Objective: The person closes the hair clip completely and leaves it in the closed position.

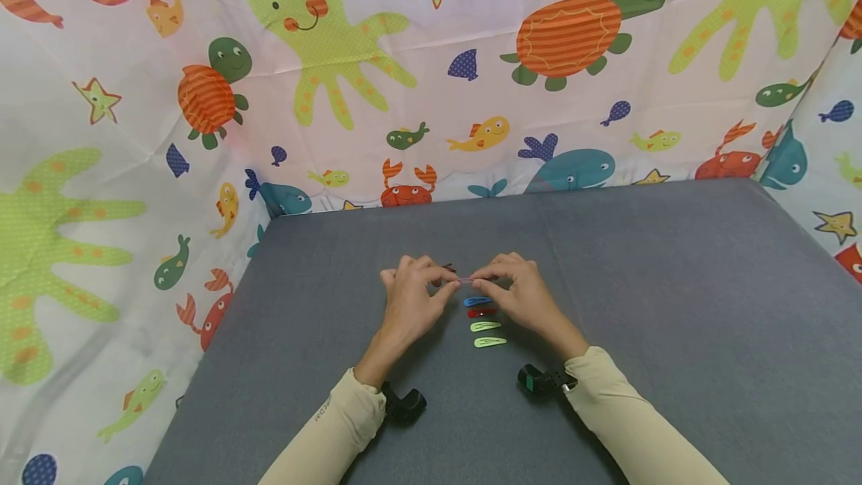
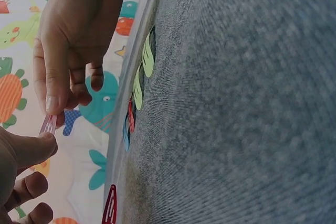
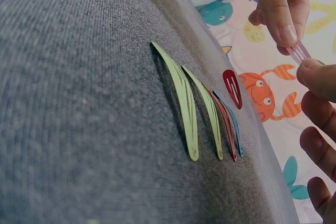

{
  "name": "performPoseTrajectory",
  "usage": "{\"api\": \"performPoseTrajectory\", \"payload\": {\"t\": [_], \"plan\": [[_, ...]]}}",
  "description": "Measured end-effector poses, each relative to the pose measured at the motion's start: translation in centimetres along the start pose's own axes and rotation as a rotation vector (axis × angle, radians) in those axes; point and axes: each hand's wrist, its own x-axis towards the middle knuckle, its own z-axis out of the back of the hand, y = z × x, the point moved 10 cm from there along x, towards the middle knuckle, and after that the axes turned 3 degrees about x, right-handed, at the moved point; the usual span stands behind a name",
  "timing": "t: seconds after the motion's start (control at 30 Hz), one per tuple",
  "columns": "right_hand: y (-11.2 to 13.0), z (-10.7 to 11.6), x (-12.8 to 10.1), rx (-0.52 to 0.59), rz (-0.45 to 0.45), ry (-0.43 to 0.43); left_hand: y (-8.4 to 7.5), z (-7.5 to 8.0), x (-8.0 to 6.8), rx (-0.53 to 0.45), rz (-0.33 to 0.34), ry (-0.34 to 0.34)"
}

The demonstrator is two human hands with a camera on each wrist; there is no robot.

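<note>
Booth: sea-print curtains rnd gry tbl.

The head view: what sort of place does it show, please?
Probably a makeshift recording space, though the wider room is out of view. A grey, fabric-like surface is bordered by sea-animal curtains, and black devices are worn at both wrists.

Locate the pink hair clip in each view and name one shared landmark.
Head: pink hair clip, slightly below and right of centre.
Left wrist: pink hair clip, far left, below mid-height.
Right wrist: pink hair clip, upper right.
Shared landmark: blue hair clip, visible in all three views.
</note>
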Motion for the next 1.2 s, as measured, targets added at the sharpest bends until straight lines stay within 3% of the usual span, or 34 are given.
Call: {"api": "performPoseTrajectory", "payload": {"t": [0.77, 1.2], "plan": [[0.07, 0.19, 0.14, 0.041, 0.015, 0.048, 0.07, -0.05, 0.11, -0.077, -0.022, 0.029], [-0.4, 0.28, 0.21, 0.103, -0.051, 0.089, -0.1, 0.08, 0.16, -0.104, -0.041, 0.051]]}}
